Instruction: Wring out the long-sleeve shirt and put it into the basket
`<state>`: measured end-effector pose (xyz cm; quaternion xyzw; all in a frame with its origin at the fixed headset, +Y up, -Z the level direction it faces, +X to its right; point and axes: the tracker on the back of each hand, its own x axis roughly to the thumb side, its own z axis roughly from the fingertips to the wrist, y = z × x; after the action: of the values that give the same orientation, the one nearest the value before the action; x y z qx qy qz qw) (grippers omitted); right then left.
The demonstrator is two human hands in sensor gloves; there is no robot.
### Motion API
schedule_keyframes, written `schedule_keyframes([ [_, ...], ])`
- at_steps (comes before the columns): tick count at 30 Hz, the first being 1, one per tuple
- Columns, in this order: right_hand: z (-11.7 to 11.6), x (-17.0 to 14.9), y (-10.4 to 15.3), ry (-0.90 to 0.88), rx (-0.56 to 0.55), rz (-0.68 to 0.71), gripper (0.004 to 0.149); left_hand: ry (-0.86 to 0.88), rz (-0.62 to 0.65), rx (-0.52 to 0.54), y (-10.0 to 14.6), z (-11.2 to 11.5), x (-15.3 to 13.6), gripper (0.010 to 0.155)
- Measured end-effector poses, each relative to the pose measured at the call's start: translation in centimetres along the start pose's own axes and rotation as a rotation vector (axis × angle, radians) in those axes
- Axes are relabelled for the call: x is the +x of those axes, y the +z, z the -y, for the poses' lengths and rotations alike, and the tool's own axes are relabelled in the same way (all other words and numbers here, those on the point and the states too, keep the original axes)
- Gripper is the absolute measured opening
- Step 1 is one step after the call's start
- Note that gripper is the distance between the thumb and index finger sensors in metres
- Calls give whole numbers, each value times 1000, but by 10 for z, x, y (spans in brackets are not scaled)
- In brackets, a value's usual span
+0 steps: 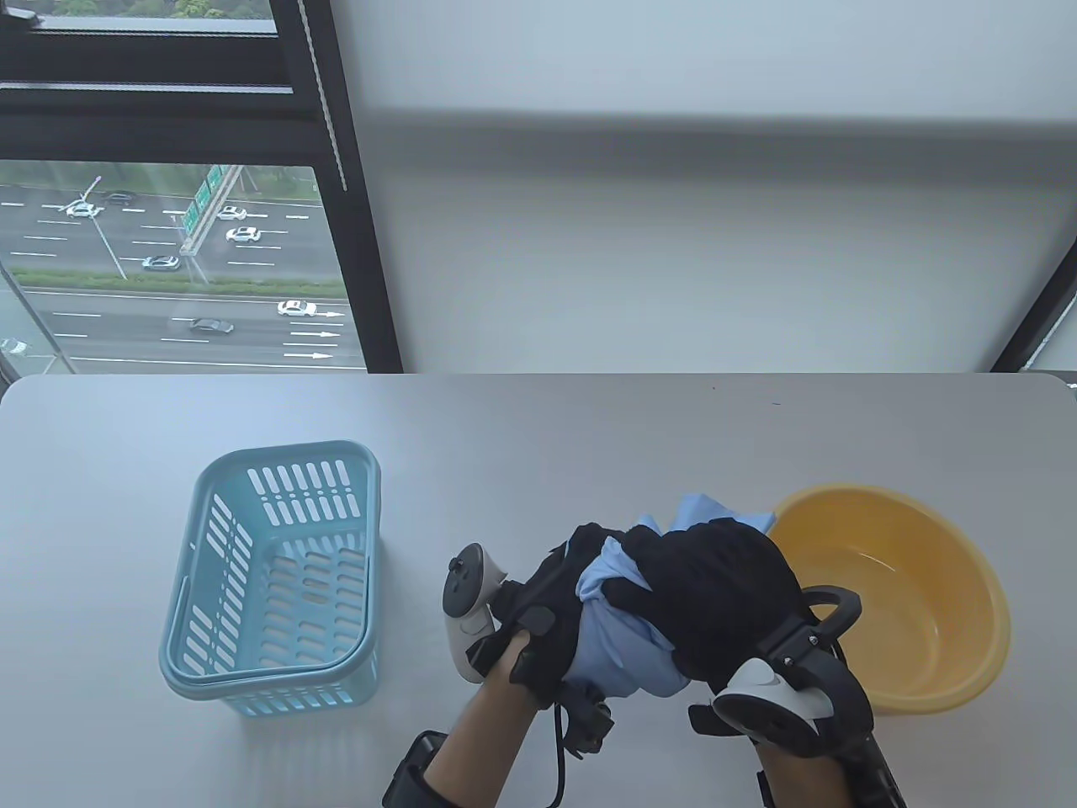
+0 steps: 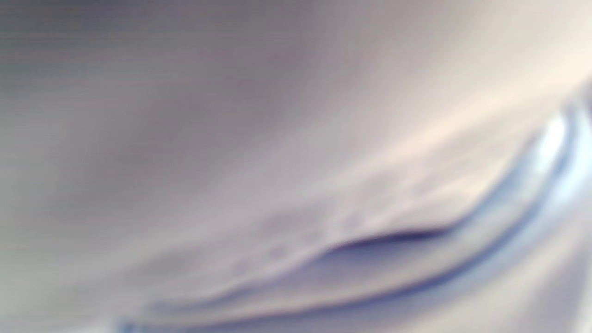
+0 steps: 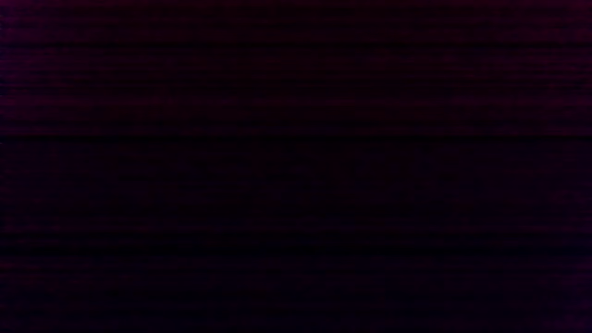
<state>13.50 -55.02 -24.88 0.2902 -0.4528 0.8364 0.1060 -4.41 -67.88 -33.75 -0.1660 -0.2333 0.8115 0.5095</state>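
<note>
The light blue long-sleeve shirt (image 1: 618, 635) is bunched into a tight wad above the table, just left of the yellow basin. My left hand (image 1: 564, 598) grips its left side with curled fingers. Over the top and right of the wad my right hand (image 1: 707, 589) is clamped, fingers wrapped round the cloth. The light blue slotted basket (image 1: 269, 581) stands at the left of the table, apart from both hands. The left wrist view is a blurred close-up of pale folded cloth (image 2: 370, 240). The right wrist view is black.
A yellow plastic basin (image 1: 909, 598) with a little water in it sits at the right, touching distance from my right wrist. The grey table (image 1: 538, 438) ends at a white wall and a window at the back.
</note>
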Motion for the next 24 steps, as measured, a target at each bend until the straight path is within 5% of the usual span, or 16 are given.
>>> schedule_keyframes([
  [6,6,8,-1,14,-9,57,46,109,-161,-203,-7,14,-21,62],
  [11,10,13,-2,25,-7,82,44,93,-211,-263,-8,20,-25,63],
  [24,8,-7,0,-166,-81,-25,45,-87,-87,-138,-1,12,2,66],
])
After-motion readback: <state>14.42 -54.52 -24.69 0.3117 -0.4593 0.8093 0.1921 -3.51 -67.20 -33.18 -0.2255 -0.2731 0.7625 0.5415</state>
